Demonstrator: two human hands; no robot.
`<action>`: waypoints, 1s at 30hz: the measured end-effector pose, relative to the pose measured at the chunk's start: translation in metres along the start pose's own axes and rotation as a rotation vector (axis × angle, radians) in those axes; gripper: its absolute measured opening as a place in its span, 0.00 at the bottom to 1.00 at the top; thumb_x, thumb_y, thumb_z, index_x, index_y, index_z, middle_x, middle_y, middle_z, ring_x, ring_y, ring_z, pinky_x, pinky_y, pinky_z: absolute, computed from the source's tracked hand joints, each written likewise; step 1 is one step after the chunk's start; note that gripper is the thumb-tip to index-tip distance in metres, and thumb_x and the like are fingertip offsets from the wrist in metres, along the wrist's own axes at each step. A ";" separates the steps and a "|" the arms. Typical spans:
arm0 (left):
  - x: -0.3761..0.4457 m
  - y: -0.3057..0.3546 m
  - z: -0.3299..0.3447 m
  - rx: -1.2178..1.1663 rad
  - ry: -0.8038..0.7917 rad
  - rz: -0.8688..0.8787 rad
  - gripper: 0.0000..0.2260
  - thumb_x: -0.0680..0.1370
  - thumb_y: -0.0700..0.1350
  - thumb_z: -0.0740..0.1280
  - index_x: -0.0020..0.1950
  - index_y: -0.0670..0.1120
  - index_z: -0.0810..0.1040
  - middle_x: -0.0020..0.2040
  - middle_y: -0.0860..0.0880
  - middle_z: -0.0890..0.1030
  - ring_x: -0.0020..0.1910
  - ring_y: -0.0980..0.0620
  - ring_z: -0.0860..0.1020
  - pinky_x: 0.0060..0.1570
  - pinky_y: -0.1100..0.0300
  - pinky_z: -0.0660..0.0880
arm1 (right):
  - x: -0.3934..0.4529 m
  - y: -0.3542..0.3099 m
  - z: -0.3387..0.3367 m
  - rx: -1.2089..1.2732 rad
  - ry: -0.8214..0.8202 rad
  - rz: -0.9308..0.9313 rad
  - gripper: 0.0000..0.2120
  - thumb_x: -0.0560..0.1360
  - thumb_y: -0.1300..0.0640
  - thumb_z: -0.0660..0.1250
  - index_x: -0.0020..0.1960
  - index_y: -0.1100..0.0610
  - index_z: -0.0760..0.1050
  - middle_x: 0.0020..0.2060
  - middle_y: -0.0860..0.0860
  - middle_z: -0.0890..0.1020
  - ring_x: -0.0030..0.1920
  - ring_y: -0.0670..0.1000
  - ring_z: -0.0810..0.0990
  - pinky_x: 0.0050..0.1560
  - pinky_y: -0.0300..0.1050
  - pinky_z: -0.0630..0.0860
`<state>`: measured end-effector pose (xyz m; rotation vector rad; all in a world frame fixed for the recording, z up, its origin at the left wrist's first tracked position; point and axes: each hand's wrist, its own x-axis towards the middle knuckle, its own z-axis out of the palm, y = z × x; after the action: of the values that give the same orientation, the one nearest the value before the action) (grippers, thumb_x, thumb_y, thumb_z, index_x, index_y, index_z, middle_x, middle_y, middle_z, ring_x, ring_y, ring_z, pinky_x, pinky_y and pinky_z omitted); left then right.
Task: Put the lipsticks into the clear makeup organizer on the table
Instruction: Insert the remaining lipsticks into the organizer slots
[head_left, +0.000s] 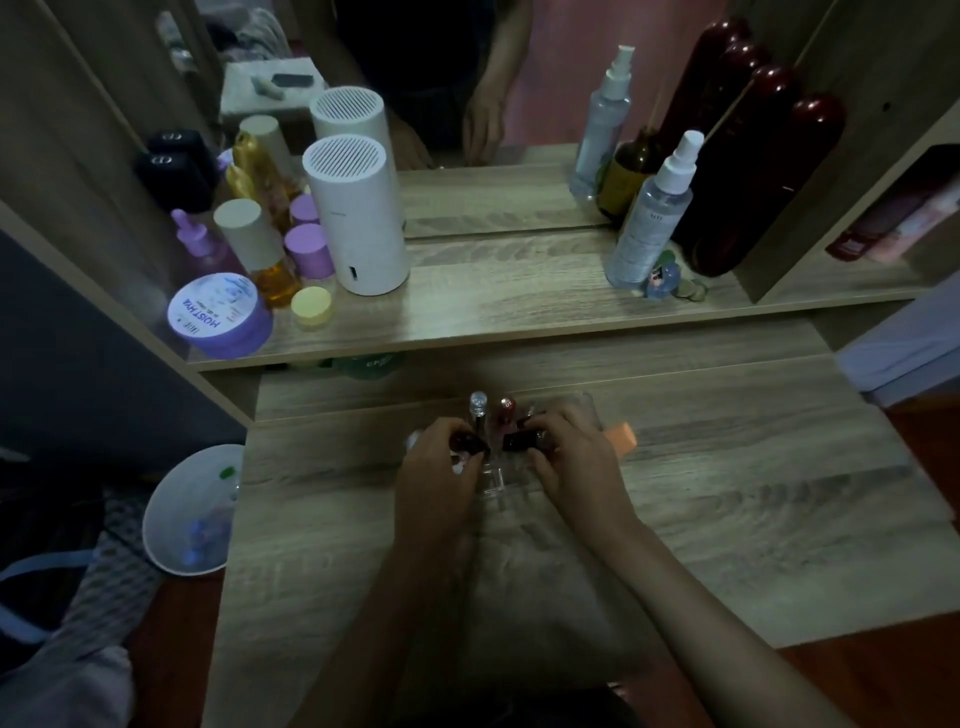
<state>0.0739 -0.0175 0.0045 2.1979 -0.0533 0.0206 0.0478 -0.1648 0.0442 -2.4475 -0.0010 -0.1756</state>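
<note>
— Two lipsticks are in hand at once, one per hand. The left hand (436, 462) pinches a dark lipstick (467, 442) between its fingertips, and the right hand (569, 457) grips a second dark lipstick (522, 439) the same way.

— Which way do they lie?

— Both look close to level, long axes running left to right, their inner ends pointing at each other across a small gap. They hang just over the clear makeup organizer (491, 480), which stands on the table (727, 493) between and just beyond the hands.

— So the slots are below?

— Seemingly, yes. The compartments open upward, so each tube probably has to be tipped upright before it goes down. Two tubes, a clear-capped one (478, 408) and a reddish one (506, 410), already stand upright at the organizer's far side.

— Which hand is nearer an open slot?

— Hard to tell; the walls are transparent and the light is dim. The free cell showing at the near edge sits about midway between both hands, perhaps slightly nearer the left.
</note>
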 end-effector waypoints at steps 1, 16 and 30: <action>0.000 0.000 0.001 0.026 -0.007 0.010 0.09 0.72 0.39 0.70 0.51 0.45 0.78 0.50 0.44 0.80 0.44 0.54 0.78 0.40 0.72 0.73 | 0.003 0.001 0.003 -0.016 -0.017 -0.006 0.12 0.67 0.71 0.69 0.50 0.63 0.78 0.48 0.59 0.79 0.48 0.55 0.77 0.45 0.34 0.66; 0.001 -0.004 0.013 0.152 -0.027 0.115 0.08 0.72 0.39 0.67 0.50 0.45 0.78 0.48 0.47 0.80 0.47 0.50 0.74 0.47 0.60 0.70 | 0.016 0.001 0.018 -0.064 -0.175 -0.077 0.12 0.72 0.71 0.63 0.54 0.64 0.76 0.53 0.61 0.79 0.50 0.61 0.79 0.47 0.57 0.76; -0.002 0.021 -0.008 0.058 0.044 0.216 0.07 0.68 0.36 0.70 0.46 0.42 0.79 0.44 0.44 0.81 0.44 0.45 0.78 0.47 0.49 0.75 | 0.015 0.000 0.000 0.020 -0.040 -0.108 0.10 0.70 0.65 0.71 0.51 0.59 0.79 0.50 0.54 0.80 0.47 0.50 0.78 0.45 0.37 0.71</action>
<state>0.0708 -0.0230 0.0265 2.2396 -0.2687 0.1937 0.0627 -0.1655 0.0455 -2.4322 -0.1516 -0.1732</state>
